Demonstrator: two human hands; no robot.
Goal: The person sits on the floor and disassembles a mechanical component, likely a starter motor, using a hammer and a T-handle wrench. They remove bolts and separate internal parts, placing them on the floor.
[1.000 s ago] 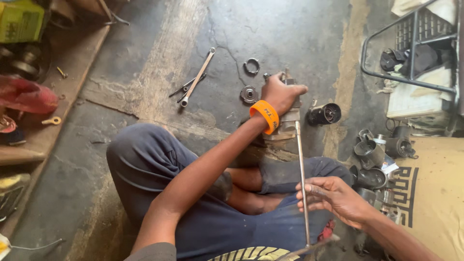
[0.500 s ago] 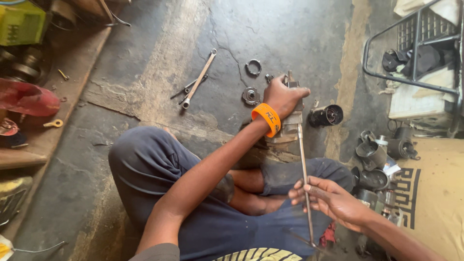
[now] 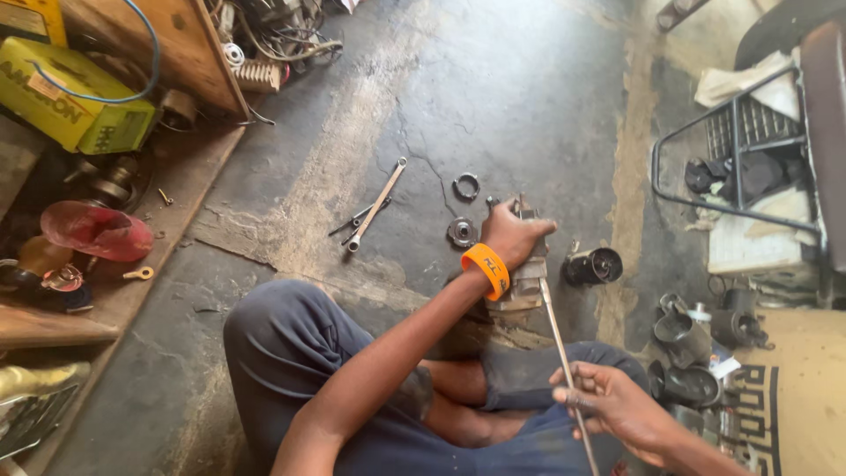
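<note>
The left hand (image 3: 513,234) gripped a metal part (image 3: 527,280) on the floor; the right hand (image 3: 617,407) held a rod (image 3: 559,339), fingers closed around it.

Grey metal part (image 3: 527,280) upright, thin rod (image 3: 564,361) slanting

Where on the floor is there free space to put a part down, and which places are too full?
Free: the dark concrete beyond the ring, toward the top, and the patch between the wrench and the wooden board. Crowded: around the left hand on the metal block, the cylinders beside the right hand holding the rod, and the cluttered left edge.
</note>
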